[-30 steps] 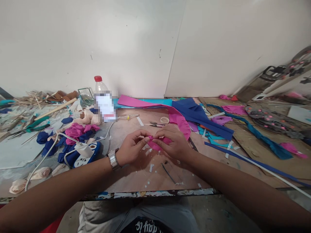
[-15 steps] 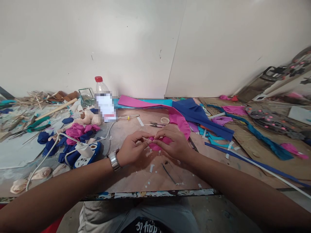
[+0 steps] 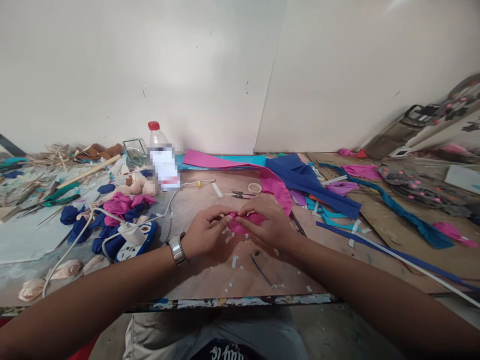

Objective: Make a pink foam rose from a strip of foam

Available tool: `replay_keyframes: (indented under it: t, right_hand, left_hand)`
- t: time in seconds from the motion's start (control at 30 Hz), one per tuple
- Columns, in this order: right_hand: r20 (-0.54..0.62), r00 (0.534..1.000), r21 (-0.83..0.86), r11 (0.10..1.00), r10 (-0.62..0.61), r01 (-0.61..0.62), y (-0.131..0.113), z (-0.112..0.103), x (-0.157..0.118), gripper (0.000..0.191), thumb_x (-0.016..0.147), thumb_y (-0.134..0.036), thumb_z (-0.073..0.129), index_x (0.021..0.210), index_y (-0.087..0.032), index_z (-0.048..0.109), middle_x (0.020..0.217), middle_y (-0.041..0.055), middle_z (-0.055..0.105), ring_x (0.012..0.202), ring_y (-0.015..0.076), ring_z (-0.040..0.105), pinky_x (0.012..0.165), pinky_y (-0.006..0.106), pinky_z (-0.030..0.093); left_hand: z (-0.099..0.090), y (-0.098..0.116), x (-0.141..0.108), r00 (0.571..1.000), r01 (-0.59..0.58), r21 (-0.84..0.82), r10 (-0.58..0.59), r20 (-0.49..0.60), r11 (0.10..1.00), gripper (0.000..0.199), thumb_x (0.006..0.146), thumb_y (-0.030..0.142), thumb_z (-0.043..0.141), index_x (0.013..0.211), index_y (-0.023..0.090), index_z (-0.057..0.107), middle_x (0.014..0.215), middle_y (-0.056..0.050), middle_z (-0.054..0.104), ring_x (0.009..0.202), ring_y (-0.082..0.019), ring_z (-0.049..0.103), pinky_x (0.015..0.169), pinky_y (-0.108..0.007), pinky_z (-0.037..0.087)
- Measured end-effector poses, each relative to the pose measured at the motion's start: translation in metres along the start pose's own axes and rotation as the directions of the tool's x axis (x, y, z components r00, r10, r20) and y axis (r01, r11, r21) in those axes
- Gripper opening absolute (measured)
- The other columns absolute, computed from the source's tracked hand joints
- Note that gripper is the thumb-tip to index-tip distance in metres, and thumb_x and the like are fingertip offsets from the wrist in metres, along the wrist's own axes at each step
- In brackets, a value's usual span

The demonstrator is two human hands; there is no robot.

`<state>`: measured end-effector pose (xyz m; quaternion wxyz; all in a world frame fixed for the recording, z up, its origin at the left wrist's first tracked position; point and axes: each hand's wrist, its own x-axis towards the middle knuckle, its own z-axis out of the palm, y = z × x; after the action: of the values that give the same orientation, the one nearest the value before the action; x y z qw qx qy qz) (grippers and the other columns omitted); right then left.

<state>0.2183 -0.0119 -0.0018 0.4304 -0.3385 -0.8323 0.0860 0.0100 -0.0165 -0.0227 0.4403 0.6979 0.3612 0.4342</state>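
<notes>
Between my two hands is the gathered end of a pink crepe paper strip [image 3: 277, 185], bunched into a small rosette. My left hand [image 3: 207, 227] pinches this end between thumb and fingers. From the other side my right hand [image 3: 264, 222] pinches the same paper, thumb against forefinger. The strip runs from behind my right hand, curves with a ruffled edge and stretches back to the left. Just beyond the hands lie a roll of tape [image 3: 254, 188] and small snips [image 3: 240, 194].
At left stand a blue power strip [image 3: 137, 243] with a white cord, finished paper roses [image 3: 118, 206], pliers [image 3: 62, 195] and a red-capped bottle [image 3: 154, 127] behind a phone [image 3: 165, 167]. Blue crepe paper [image 3: 300, 175] and a teal strip [image 3: 397, 202] lie to the right.
The hands keep their pinch on the pink paper in nearly the same place, with only slight finger movement. The whole view has shifted a little.
</notes>
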Motion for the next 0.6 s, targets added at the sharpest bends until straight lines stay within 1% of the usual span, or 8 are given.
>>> replay_keyframes:
  t: [0.1, 0.17, 0.23, 0.3, 0.47, 0.6]
  right_hand:
    - [0.005, 1.0, 0.01, 1.0, 0.026, -0.026, -0.001, 0.0, -0.0001, 0.011, 0.09, -0.032, 0.077, 0.087, -0.023, 0.071, 0.085, 0.0013, 0.075, 0.082, 0.0194, 0.066, 0.083, 0.037, 0.044]
    - [0.006, 1.0, 0.012, 1.0, 0.025, -0.025, -0.0004, 0.0003, -0.0004, 0.011, 0.089, -0.032, 0.078, 0.086, -0.023, 0.071, 0.084, 0.001, 0.075, 0.082, 0.0195, 0.066, 0.084, 0.038, 0.044]
    - [0.003, 1.0, 0.013, 1.0, 0.012, -0.012, 0.001, 0.0006, -0.0004, 0.013, 0.089, -0.032, 0.079, 0.084, -0.023, 0.071, 0.081, 0.0005, 0.075, 0.08, 0.0194, 0.065, 0.084, 0.038, 0.043]
    - [0.006, 1.0, 0.018, 1.0, -0.002, 0.002, 0.0027, 0.0008, -0.0002, 0.014, 0.088, -0.033, 0.079, 0.083, -0.023, 0.071, 0.079, 0.0003, 0.074, 0.078, 0.019, 0.065, 0.083, 0.038, 0.043]
    - [0.031, 0.999, 0.02, 1.0, -0.022, 0.021, 0.0054, 0.0007, -0.0005, 0.011, 0.09, -0.033, 0.076, 0.089, -0.023, 0.072, 0.086, 0.0021, 0.076, 0.083, 0.0199, 0.067, 0.083, 0.037, 0.047]
    - [0.022, 1.0, 0.003, 1.0, -0.021, 0.021, 0.0053, 0.0008, -0.0015, 0.008, 0.092, -0.032, 0.074, 0.091, -0.024, 0.073, 0.086, 0.0024, 0.076, 0.084, 0.0201, 0.067, 0.084, 0.037, 0.047]
  left_hand:
    - [-0.0005, 0.0002, -0.0007, 0.998, -0.056, 0.035, 0.055, 0.013, 0.998, 0.032, 0.097, 0.042, 0.06, 0.112, 0.018, 0.075, 0.114, -0.009, 0.077, 0.107, -0.023, 0.069, 0.096, -0.035, 0.053]
    - [-0.0004, -0.0005, -0.001, 0.997, -0.073, 0.052, 0.071, 0.026, 0.996, 0.03, 0.096, 0.041, 0.062, 0.114, 0.019, 0.075, 0.115, -0.009, 0.076, 0.105, -0.022, 0.068, 0.093, -0.034, 0.052]
    - [0.0001, -0.0014, -0.0011, 0.997, -0.065, 0.052, 0.063, 0.039, 0.997, 0.029, 0.095, 0.041, 0.064, 0.112, 0.019, 0.074, 0.112, -0.009, 0.076, 0.101, -0.021, 0.068, 0.089, -0.033, 0.052]
    - [0.0007, -0.0019, -0.001, 0.998, -0.041, 0.04, 0.039, 0.047, 0.998, 0.029, 0.096, 0.041, 0.062, 0.11, 0.018, 0.073, 0.11, -0.009, 0.076, 0.098, -0.021, 0.068, 0.088, -0.033, 0.052]
    - [0.0009, -0.0015, 0.0001, 0.999, 0.008, -0.009, -0.008, 0.038, 1.0, 0.034, 0.1, 0.043, 0.056, 0.112, 0.016, 0.072, 0.111, -0.009, 0.076, 0.099, -0.022, 0.069, 0.09, -0.033, 0.053]
    - [0.0013, -0.0007, 0.001, 0.999, -0.027, -0.003, 0.027, 0.032, 1.0, 0.034, 0.1, 0.042, 0.055, 0.112, 0.017, 0.074, 0.112, -0.009, 0.077, 0.104, -0.023, 0.069, 0.095, -0.034, 0.053]
